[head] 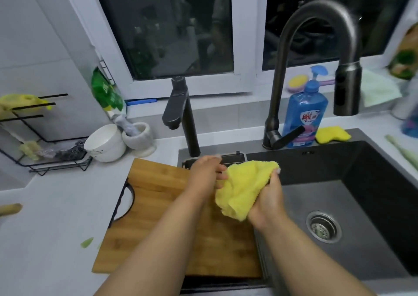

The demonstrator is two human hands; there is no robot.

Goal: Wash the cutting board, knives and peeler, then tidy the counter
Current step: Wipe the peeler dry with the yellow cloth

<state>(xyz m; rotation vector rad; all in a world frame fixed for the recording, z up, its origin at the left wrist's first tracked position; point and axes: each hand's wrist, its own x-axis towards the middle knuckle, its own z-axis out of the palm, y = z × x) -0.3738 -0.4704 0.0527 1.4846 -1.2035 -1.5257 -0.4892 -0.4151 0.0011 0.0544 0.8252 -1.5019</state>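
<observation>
While fingers (220,175) grip cloth (244,189).

Yellow cloth (243,189), brown wooden cutting board (158,205), dark grey sink (373,171), blue bottle (304,114).

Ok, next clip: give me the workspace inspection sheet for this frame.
Surface: white counter, green scrap on it.
Job's things: board lying over the sink edge; knives, peeler not seen.
Clutter: bowl, mortar, rack, soap bottle, sponge.
Grippers: left hand and right hand both grip a yellow cloth.
Cables: nothing seen.
Surroundings: two dark taps, no water running; dark window.
</observation>
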